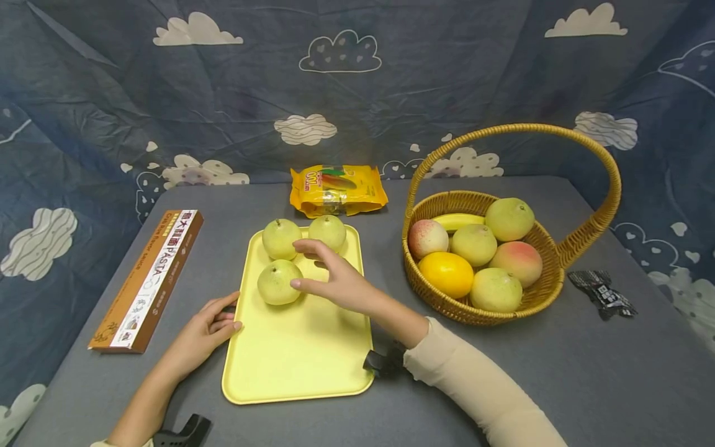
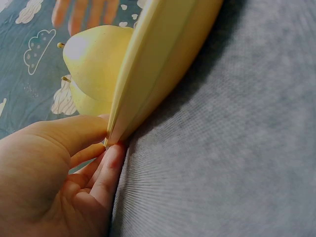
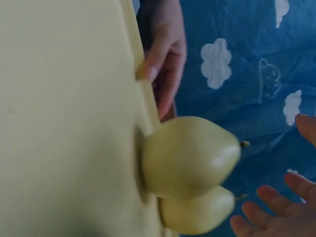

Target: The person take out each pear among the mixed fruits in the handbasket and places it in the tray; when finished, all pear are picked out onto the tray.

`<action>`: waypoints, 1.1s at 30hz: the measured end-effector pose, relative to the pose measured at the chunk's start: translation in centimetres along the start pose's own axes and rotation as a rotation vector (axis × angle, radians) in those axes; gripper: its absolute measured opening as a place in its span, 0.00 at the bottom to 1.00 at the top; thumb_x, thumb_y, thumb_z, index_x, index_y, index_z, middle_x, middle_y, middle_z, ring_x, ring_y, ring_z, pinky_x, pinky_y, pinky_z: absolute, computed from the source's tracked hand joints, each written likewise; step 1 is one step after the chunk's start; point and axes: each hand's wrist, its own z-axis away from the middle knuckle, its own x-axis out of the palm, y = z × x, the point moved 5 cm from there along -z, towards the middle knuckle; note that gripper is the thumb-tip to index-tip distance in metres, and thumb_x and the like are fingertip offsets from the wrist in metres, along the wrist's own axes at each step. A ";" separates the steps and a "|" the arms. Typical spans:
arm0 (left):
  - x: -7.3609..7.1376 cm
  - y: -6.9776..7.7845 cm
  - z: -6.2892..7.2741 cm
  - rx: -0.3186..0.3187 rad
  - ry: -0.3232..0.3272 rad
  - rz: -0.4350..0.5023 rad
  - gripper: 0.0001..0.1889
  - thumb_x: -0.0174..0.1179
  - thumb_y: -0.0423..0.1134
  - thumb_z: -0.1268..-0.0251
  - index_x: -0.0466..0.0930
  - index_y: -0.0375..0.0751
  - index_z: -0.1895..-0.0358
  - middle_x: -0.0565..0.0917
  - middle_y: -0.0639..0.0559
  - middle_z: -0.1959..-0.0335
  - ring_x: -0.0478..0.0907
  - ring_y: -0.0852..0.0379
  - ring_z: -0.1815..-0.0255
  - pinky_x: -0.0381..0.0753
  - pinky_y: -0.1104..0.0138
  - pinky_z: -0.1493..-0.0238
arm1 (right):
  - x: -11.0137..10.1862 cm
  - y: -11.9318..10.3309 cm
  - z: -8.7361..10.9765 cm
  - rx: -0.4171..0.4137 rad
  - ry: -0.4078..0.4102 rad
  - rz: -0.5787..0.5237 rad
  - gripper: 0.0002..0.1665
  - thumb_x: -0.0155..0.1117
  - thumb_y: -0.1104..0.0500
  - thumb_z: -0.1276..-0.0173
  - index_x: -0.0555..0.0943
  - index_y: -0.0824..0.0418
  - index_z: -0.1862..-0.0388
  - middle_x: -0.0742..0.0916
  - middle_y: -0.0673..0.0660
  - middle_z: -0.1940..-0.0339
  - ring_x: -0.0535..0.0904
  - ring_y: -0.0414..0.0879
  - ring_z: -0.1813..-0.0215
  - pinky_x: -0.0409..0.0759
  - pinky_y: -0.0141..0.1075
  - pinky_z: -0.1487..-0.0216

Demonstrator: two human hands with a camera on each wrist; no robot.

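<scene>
My left hand (image 1: 203, 335) pinches the left rim of a yellow tray (image 1: 301, 363), thumb on top and fingers against the underside, as the left wrist view shows. Three yellow-green pears sit toward the tray's far end: a near pear (image 1: 277, 284), a back left pear (image 1: 280, 239) and a back right pear (image 1: 328, 232). Over them hovers my right hand (image 1: 341, 279), fingers spread and holding nothing. Its thumb overlaps the near pear in the head view. The right wrist view shows its fingers (image 3: 276, 212) apart from two pears.
A wicker basket (image 1: 441, 304) of fruit with a tall handle stands right of the tray, a black wrapped packet (image 1: 603, 293) beyond it. Behind the tray lies a yellow snack bag (image 1: 337, 189). To the left is a long pasta box (image 1: 148, 279).
</scene>
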 end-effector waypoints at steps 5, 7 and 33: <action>0.0 0.1 0.0 -0.005 -0.002 0.004 0.31 0.57 0.36 0.39 0.58 0.33 0.34 0.65 0.37 0.45 0.69 0.60 0.54 0.73 0.79 0.56 | -3.4 -3.1 2.9 -0.120 0.079 0.075 0.31 0.62 0.70 0.42 0.63 0.72 0.40 0.71 0.65 0.42 0.65 0.52 0.39 0.61 0.41 0.37; 0.0 0.1 0.0 -0.005 -0.004 0.011 0.31 0.57 0.36 0.39 0.58 0.33 0.34 0.65 0.37 0.45 0.69 0.59 0.54 0.73 0.79 0.56 | -4.9 -2.7 4.0 -0.156 0.110 0.125 0.32 0.64 0.69 0.43 0.64 0.71 0.40 0.71 0.63 0.42 0.65 0.51 0.39 0.61 0.40 0.37; 0.0 0.2 0.0 -0.005 -0.001 0.012 0.31 0.58 0.36 0.39 0.58 0.32 0.34 0.65 0.37 0.45 0.69 0.58 0.53 0.73 0.78 0.55 | -22.7 0.3 12.5 -0.076 0.720 0.398 0.39 0.66 0.76 0.50 0.65 0.66 0.38 0.70 0.61 0.40 0.62 0.43 0.37 0.55 0.33 0.35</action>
